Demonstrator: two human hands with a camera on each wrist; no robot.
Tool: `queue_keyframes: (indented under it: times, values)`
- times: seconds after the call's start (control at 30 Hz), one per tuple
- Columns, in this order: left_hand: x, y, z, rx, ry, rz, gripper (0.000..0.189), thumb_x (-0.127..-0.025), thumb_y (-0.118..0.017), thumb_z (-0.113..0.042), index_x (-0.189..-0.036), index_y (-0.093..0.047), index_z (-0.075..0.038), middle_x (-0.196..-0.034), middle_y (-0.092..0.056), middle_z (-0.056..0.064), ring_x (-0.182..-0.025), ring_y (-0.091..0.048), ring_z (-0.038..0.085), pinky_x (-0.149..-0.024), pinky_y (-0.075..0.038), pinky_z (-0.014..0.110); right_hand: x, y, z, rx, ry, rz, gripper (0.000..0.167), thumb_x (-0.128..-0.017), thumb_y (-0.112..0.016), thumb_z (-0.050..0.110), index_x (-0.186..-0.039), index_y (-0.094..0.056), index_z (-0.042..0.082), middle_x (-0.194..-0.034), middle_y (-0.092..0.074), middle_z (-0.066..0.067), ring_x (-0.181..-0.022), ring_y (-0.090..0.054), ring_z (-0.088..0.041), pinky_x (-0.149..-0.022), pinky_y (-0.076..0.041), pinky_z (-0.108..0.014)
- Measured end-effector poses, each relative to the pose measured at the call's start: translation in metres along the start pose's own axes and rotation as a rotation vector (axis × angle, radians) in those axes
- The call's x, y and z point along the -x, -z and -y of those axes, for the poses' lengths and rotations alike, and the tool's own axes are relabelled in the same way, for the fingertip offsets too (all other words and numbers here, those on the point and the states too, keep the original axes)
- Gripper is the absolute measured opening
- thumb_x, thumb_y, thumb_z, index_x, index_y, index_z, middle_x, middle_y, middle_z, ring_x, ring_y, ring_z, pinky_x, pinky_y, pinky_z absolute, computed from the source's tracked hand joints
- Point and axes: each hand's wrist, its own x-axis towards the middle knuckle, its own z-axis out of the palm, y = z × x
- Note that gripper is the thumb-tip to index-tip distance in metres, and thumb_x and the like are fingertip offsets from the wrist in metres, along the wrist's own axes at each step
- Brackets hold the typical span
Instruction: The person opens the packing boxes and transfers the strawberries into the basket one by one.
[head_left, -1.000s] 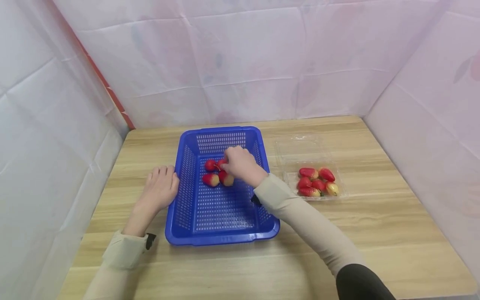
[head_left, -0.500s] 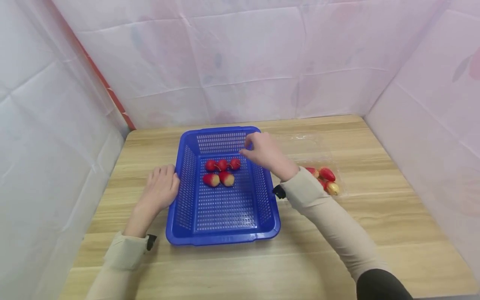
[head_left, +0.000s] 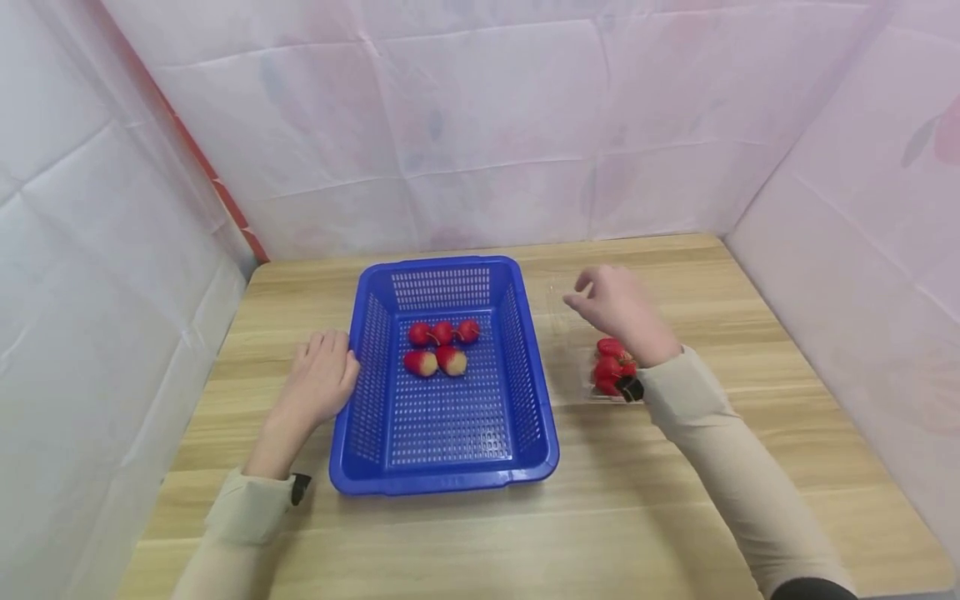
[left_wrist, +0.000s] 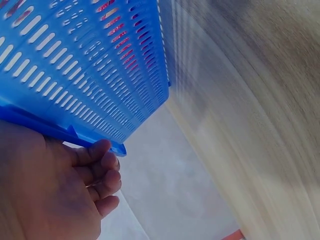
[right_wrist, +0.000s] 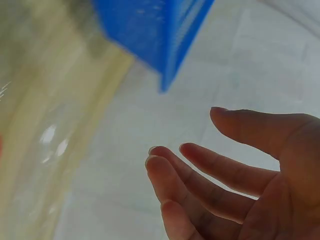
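Observation:
A blue plastic basket (head_left: 442, 479) with slotted walls stands on the table. Three red cherries (head_left: 442, 333) with stems lie in a row inside it, and two strawberries (head_left: 451, 361), red with pale yellow ends, lie just in front of them. My left hand (head_left: 321, 375) holds the basket's left rim, its fingers curled at the edge in the left wrist view. My right hand (head_left: 618, 308) hovers over a clear plastic clamshell box (head_left: 581, 358), fingers loosely bent and holding nothing. Red fruit (head_left: 611, 367) shows in the box below the wrist; the rest is hidden by the arm.
The light wood table (head_left: 480, 542) carries the basket at centre-left and the clear box to its right. Pale patterned sheets (head_left: 487, 125) enclose the back and both sides of the table.
My right hand has let go of the third cherry in the basket, risen, and moved right over the clear box. The left hand has stayed at the basket's rim.

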Motion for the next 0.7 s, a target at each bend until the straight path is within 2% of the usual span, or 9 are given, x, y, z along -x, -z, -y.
queue_keyframes:
  times: [0.23,0.37,0.5,0.7]
  values:
    - [0.001,-0.001,0.0,-0.001,0.005,-0.012,0.027,-0.102,-0.031,-0.021,-0.106,-0.047,0.0,-0.097,-0.047,0.015,-0.095,-0.042,0.035,-0.087,-0.034,0.053,0.011,-0.015,-0.053,0.003,-0.027,0.035,0.028,-0.085,-0.065,0.01,-0.1,-0.065,-0.013,-0.092,-0.067,-0.028,-0.076,-0.063,-0.035,-0.074,-0.05,-0.052]
    - [0.002,-0.002,0.001,-0.006,0.018,-0.01,0.026,-0.103,-0.03,-0.022,-0.105,-0.046,-0.002,-0.097,-0.048,0.014,-0.094,-0.042,0.034,-0.086,-0.034,0.052,0.016,-0.027,-0.077,-0.007,-0.048,0.094,0.029,-0.084,-0.065,0.007,-0.102,-0.064,-0.016,-0.095,-0.065,-0.03,-0.084,-0.064,-0.04,-0.08,-0.049,-0.055]
    - [0.001,-0.003,0.001,-0.024,0.018,-0.012,0.026,-0.103,-0.029,-0.022,-0.103,-0.046,-0.003,-0.094,-0.047,0.013,-0.091,-0.042,0.033,-0.08,-0.034,0.048,0.022,-0.037,-0.091,0.012,-0.066,0.122,0.029,-0.083,-0.066,0.003,-0.104,-0.065,-0.016,-0.102,-0.064,-0.032,-0.096,-0.06,-0.044,-0.087,-0.046,-0.057]
    - [0.001,-0.004,0.001,-0.021,0.022,-0.01,0.026,-0.103,-0.029,-0.022,-0.103,-0.046,-0.003,-0.093,-0.046,0.012,-0.089,-0.04,0.031,-0.076,-0.033,0.045,0.026,-0.048,-0.099,0.008,-0.047,0.084,0.028,-0.076,-0.067,-0.004,-0.102,-0.067,-0.014,-0.102,-0.066,-0.031,-0.096,-0.06,-0.045,-0.089,-0.045,-0.058]
